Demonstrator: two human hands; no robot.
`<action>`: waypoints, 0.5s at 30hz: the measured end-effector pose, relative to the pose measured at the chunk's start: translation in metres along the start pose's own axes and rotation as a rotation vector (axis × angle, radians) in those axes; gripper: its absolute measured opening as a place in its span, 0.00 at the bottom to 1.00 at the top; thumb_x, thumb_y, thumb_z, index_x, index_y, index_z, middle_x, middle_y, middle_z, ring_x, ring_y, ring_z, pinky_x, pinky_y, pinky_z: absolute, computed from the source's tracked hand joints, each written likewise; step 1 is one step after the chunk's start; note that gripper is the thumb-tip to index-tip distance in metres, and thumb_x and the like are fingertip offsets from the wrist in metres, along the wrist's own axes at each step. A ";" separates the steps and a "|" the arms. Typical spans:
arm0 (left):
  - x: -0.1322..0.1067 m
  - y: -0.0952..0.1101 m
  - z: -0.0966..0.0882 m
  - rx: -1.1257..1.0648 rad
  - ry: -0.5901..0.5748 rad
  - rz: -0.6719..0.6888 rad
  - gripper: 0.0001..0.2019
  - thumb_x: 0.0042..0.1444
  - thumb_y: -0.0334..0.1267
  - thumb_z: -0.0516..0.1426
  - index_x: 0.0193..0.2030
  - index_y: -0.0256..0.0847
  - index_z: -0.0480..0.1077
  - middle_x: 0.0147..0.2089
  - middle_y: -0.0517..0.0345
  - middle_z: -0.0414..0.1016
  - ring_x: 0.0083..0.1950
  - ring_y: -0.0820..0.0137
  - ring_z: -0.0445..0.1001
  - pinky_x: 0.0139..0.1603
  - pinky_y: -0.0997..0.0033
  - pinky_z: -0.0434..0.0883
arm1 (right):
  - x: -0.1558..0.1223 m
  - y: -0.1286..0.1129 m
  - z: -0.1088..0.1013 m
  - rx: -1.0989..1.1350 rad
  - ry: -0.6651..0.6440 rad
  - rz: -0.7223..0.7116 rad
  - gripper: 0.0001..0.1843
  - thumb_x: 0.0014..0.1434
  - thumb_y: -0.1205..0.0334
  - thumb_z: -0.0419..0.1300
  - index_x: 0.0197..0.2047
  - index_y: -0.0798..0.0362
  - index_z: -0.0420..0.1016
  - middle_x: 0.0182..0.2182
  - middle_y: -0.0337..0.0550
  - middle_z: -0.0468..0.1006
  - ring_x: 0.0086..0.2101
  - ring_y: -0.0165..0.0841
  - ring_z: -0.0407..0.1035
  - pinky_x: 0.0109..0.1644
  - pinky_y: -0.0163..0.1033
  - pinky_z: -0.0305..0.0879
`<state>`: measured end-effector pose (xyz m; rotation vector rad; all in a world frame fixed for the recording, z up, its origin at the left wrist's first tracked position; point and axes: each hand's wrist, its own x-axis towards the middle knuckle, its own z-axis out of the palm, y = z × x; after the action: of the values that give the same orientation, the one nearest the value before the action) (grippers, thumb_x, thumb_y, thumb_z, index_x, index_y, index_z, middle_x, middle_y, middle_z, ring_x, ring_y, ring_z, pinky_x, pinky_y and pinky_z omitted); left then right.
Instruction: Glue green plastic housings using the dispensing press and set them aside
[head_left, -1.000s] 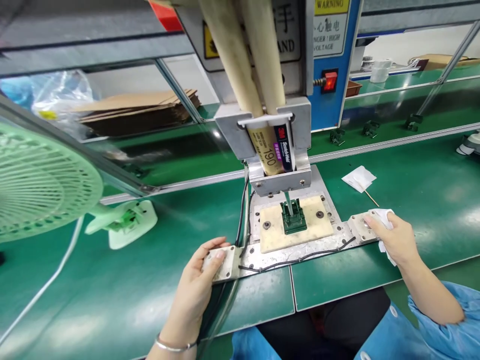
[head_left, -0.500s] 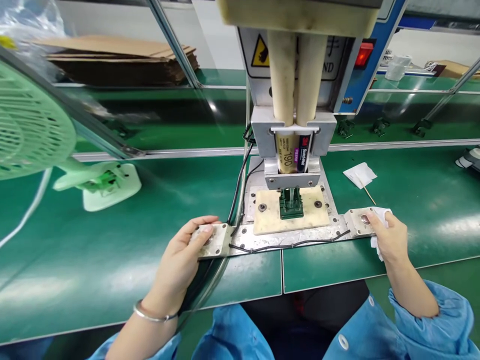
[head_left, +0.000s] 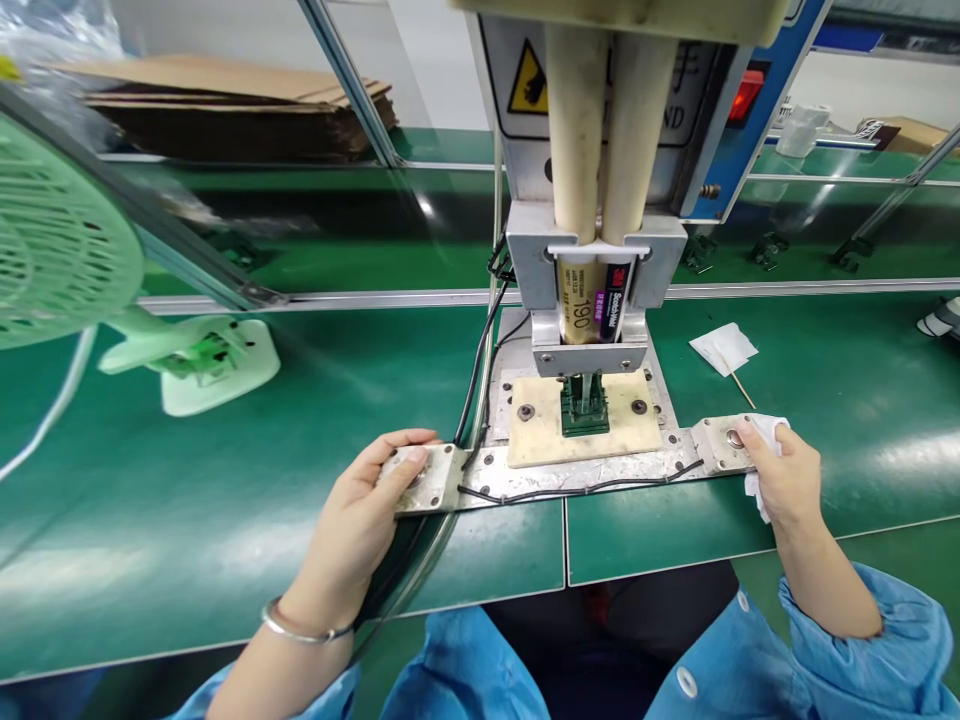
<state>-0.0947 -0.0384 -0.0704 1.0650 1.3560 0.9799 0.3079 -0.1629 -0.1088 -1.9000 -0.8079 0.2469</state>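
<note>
My left hand [head_left: 356,505] is closed around the left metal button block [head_left: 446,475], its thumb lying over the top where the button is. On the other side, my right hand [head_left: 796,478] grips a crumpled white wipe [head_left: 756,490] against the right button block [head_left: 712,440], thumb at the edge of the round button. Between the blocks, a dark green plastic part [head_left: 585,415] sits on a cream plate [head_left: 536,445]. Just above it stands the press holder [head_left: 589,360] with a labelled twin adhesive cartridge [head_left: 577,305], its nozzle end reaching down to the part.
A green fan [head_left: 60,240] stands at the left. Black cables [head_left: 484,380] run beside the press base. A white paper with a wooden-stick swab [head_left: 724,350] lies at the right. Flat cardboard [head_left: 240,100] is stacked on the back shelf, and small dark parts [head_left: 769,250] sit behind the rail.
My view has shifted slightly, so the press appears a little higher and further right. Both hands keep their places on the button blocks.
</note>
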 end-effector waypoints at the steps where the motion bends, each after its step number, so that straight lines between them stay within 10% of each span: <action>1: 0.000 -0.001 0.000 0.001 -0.002 0.003 0.21 0.47 0.51 0.67 0.44 0.43 0.73 0.37 0.57 0.75 0.32 0.71 0.71 0.32 0.79 0.69 | 0.000 0.001 0.000 0.003 0.003 -0.003 0.32 0.47 0.33 0.66 0.19 0.53 0.62 0.18 0.36 0.65 0.21 0.29 0.55 0.23 0.34 0.52; 15: 0.001 -0.005 0.000 -0.007 -0.025 0.040 0.23 0.47 0.52 0.67 0.45 0.40 0.72 0.34 0.59 0.75 0.29 0.73 0.71 0.30 0.80 0.69 | -0.002 0.004 -0.001 0.010 0.009 0.012 0.34 0.49 0.33 0.67 0.19 0.51 0.57 0.17 0.33 0.61 0.21 0.29 0.54 0.21 0.33 0.50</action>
<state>-0.0954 -0.0391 -0.0750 1.0988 1.3148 0.9971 0.3084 -0.1656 -0.1126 -1.8955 -0.7882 0.2488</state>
